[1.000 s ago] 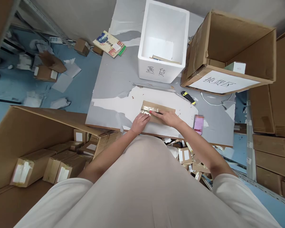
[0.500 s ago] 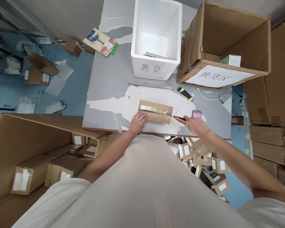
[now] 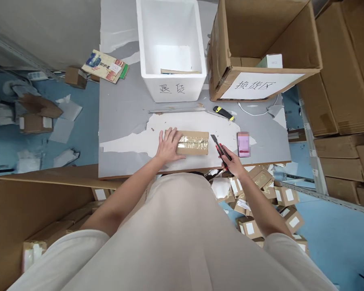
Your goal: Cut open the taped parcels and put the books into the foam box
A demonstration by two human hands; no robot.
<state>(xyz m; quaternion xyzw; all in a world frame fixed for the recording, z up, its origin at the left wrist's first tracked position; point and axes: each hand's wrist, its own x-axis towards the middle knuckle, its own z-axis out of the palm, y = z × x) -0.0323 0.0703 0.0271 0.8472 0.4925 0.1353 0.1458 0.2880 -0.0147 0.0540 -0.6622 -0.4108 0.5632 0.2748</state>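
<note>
A long brown cardboard box (image 3: 194, 148), with shiny tape along its top, lies on the torn white patch of the table. My left hand (image 3: 167, 147) grips its left end, thumb along the near side and forefinger at the far corner; the other fingers are splayed. To the right of the box, my right hand (image 3: 232, 161) is closed round a black and red utility knife (image 3: 221, 150). The knife's blade points up and away from me, apart from the box. Behind them lies a second utility knife (image 3: 223, 113), black and yellow. A phone (image 3: 243, 144) with a lit screen is right of my right hand.
A white foam box (image 3: 172, 89) and a large open carton (image 3: 215, 72) with a paper sign stand at the back. A booklet (image 3: 101, 66) overhangs the left edge. Several small parcels (image 3: 250, 228) are heaped below the table, and a big carton (image 3: 24, 198) stands front left.
The utility knife in my right hand has come away from the box's right end, its blade swinging upward. My left hand has spread over the box's left end. The box has turned nearly level.
</note>
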